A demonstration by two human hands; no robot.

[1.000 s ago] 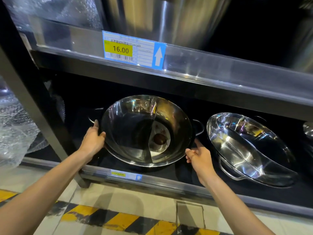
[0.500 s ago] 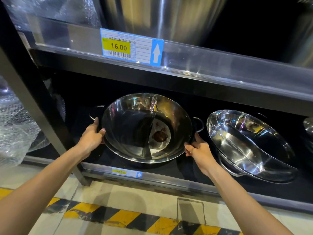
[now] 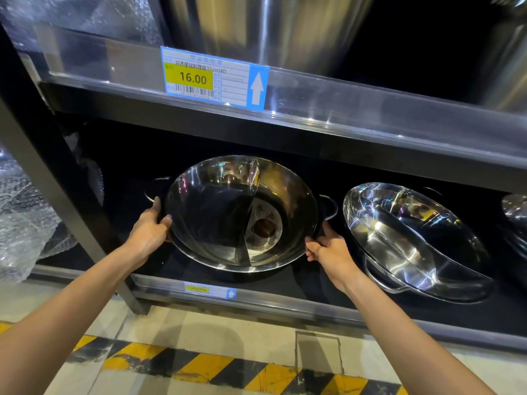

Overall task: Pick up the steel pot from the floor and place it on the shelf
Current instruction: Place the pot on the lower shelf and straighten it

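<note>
A shiny steel pot (image 3: 219, 212) with a curved divider and a paper label inside leans tilted toward me on the black bottom shelf (image 3: 285, 280). My left hand (image 3: 149, 230) grips its left rim just below the left loop handle. My right hand (image 3: 328, 249) holds the lower right rim, under the right loop handle. The pot's lower edge rests on the shelf board.
A second divided steel pot (image 3: 413, 240) leans just right of my right hand, and another shows at the far right edge. The upper shelf rail carries a 16.00 price tag (image 3: 211, 78) with large pots above. Bubble wrap (image 3: 22, 218) lies left. Hazard tape (image 3: 228, 369) marks the floor.
Both hands stay on the pot's rim; the pot has shifted slightly deeper and more upright on the shelf, and my view has moved a little closer.
</note>
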